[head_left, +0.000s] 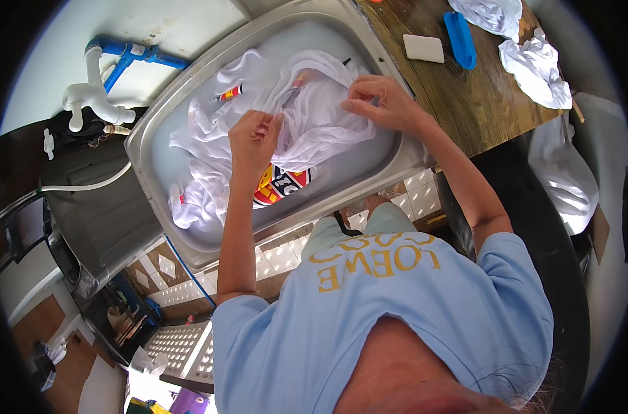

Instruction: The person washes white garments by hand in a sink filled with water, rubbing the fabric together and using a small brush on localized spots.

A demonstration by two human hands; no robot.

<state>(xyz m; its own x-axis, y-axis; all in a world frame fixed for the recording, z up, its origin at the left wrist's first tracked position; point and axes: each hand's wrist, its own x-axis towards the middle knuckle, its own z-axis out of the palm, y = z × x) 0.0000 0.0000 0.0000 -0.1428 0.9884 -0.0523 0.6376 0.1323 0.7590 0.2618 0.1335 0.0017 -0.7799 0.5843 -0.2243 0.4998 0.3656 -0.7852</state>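
Observation:
A white garment [207, 138] with red, yellow and black printed patches lies soaked and bunched in cloudy water inside a metal sink basin [143, 148]. My left hand [254, 141] is closed in a pinch on the garment's cloth near the middle of the basin. Toward the basin's right side, my right hand [383, 102] pinches another part of the same cloth with thumb and fingers. Between the two hands the fabric is lifted into a loose, rounded fold. Parts of the garment sit under the water and are blurred.
To the right, a wooden table [459, 103] bears a white soap bar [423, 49], a blue brush [459, 40] and crumpled white cloth [534, 67]. A white tap [96, 93] with blue pipe [145, 54] is at the left wall. A white bag-like bundle [565, 176] hangs beside the table.

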